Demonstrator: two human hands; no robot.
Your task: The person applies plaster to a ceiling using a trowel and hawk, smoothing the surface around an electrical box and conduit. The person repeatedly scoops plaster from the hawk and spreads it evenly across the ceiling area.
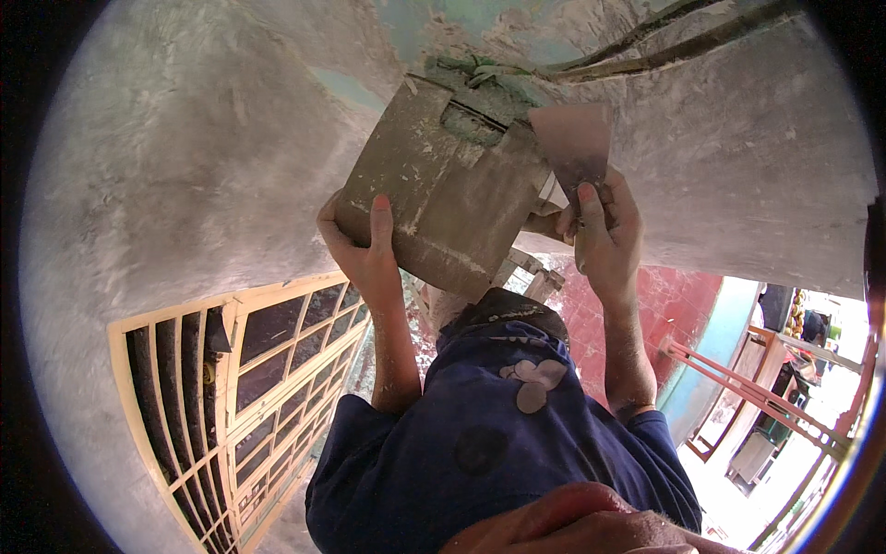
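My left hand (369, 235) grips the lower left edge of a square, plaster-crusted grey board (425, 194), its thumb lying on the top face. The board is tilted, and a notch in its far end shows rough greenish-grey material (475, 125). At the board's right, my right hand (604, 226) is closed on a wide-bladed scraper (572, 134), its blade pointing up beside the board's upper corner. A dark bar-like part behind my right fingers is partly hidden, so I cannot tell what it is.
Dusty plaster surfaces (185, 166) surround the board, with dark conduits (664, 51) along the upper right. A cream window grille (277, 369) stands at lower left. Below are red tiles (683, 295), a pink railing (738, 379) and cluttered items outside at right. A pale metal frame (531, 277) shows under the board.
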